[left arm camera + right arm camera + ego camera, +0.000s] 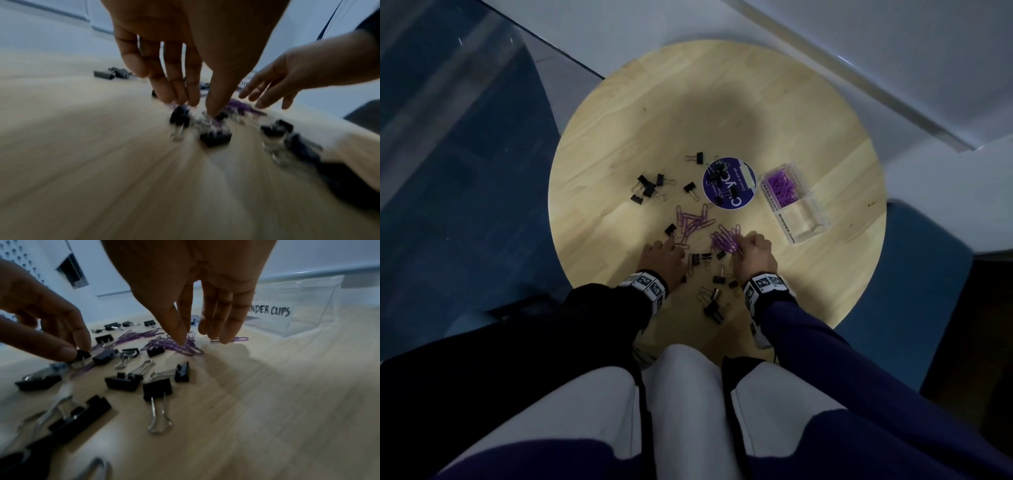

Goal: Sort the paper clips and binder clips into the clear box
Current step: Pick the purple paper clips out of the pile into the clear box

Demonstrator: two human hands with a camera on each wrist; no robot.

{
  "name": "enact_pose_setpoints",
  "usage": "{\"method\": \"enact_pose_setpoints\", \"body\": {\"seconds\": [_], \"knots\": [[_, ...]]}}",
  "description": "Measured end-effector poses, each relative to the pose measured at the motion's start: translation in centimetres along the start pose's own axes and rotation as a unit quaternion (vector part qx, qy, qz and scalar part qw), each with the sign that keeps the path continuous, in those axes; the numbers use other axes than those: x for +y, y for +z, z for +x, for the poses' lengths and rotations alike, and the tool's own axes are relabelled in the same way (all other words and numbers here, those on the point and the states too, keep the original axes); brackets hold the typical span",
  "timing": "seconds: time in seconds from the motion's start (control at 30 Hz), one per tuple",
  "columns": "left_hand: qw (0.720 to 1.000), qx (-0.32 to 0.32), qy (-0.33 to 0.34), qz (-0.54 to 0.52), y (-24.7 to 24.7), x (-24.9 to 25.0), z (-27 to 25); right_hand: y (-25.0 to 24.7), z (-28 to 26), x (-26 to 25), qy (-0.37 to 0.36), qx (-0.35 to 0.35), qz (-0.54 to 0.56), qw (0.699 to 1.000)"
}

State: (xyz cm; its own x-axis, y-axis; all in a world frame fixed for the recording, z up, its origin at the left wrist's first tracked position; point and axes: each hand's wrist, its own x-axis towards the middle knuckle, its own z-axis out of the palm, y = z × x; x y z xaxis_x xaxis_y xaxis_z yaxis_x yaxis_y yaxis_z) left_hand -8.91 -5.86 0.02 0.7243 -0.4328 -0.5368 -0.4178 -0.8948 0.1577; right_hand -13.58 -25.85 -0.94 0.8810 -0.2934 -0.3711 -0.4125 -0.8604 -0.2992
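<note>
My left hand [662, 259] is low over the round wooden worktop [619, 137], and in the right wrist view its thumb and forefinger pinch a small black binder clip [82, 354] that sits on the wood. My right hand [755, 255] hangs over a heap of purple paper clips [726, 240]; its fingers [179, 331] point straight down with the thumb tip touching the heap, and I cannot tell whether any clip is actually gripped. More purple paper clips [693, 221] lie just to the left of that heap, and black binder clips [647, 190] are scattered around both hands and farther out. The clear box [796, 202] stands to the right of my right hand, well apart from it, with purple clips in its far compartment; the near compartment, labelled for binder clips, looks bare. A round purple lid [727, 183] lies just left of the box, with some black clips on it.
</note>
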Motion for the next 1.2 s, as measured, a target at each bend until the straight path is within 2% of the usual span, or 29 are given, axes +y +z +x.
{"method": "enact_pose_setpoints", "body": {"seconds": [0.2, 0.33, 0.47, 0.57, 0.63, 0.73, 0.83, 0.87, 0.93, 1.0, 1.1, 1.13, 1.2], "knots": [[0.999, 0.010, 0.027, 0.029, 0.9, -0.3, -0.3, 0.0, 0.2, 0.4, 0.002, -0.043, -0.034, 0.998], [0.999, -0.001, -0.003, 0.037, 0.3, 0.6, 0.6, -0.4, 0.7, 0.2, 0.004, -0.034, -0.025, 0.999], [0.999, -0.016, -0.037, 0.028, 0.4, 1.8, 1.4, -0.4, 1.3, 0.1, 0.015, -0.063, -0.030, 0.997], [0.998, -0.020, -0.054, 0.002, 0.8, 2.2, 1.3, -0.3, 1.5, -0.2, 0.021, -0.052, -0.014, 0.998], [0.996, -0.025, -0.075, -0.034, 1.0, 2.0, 1.0, -0.2, 1.6, -0.2, 0.031, -0.045, -0.002, 0.998], [0.986, 0.004, -0.096, -0.135, 0.6, 1.3, 0.4, 0.0, 1.6, -0.1, 0.041, -0.040, 0.001, 0.998], [0.940, 0.062, -0.119, -0.312, -0.7, 0.1, 0.1, -0.1, 1.3, -0.1, 0.047, -0.036, 0.003, 0.998], [0.924, 0.082, -0.126, -0.351, -1.1, -0.4, 0.1, -0.1, 1.2, 0.1, 0.054, -0.030, 0.016, 0.998], [0.914, 0.092, -0.134, -0.372, -2.0, -1.8, 0.4, -0.3, 0.9, 0.3, 0.082, -0.009, 0.063, 0.995], [0.918, 0.074, -0.154, -0.357, -2.7, -3.3, 1.2, -1.0, 0.3, 0.2, 0.139, 0.028, 0.165, 0.976], [0.942, 0.053, -0.151, -0.294, -3.1, -4.9, 2.9, -2.5, -0.8, -0.5, 0.234, 0.062, 0.314, 0.918], [0.948, 0.045, -0.144, -0.280, -3.1, -5.0, 3.4, -2.8, -1.0, -0.7, 0.258, 0.051, 0.360, 0.895], [0.951, 0.036, -0.142, -0.274, -3.2, -5.0, 4.1, -3.4, -1.4, -1.0, 0.293, 0.003, 0.491, 0.820]]}}
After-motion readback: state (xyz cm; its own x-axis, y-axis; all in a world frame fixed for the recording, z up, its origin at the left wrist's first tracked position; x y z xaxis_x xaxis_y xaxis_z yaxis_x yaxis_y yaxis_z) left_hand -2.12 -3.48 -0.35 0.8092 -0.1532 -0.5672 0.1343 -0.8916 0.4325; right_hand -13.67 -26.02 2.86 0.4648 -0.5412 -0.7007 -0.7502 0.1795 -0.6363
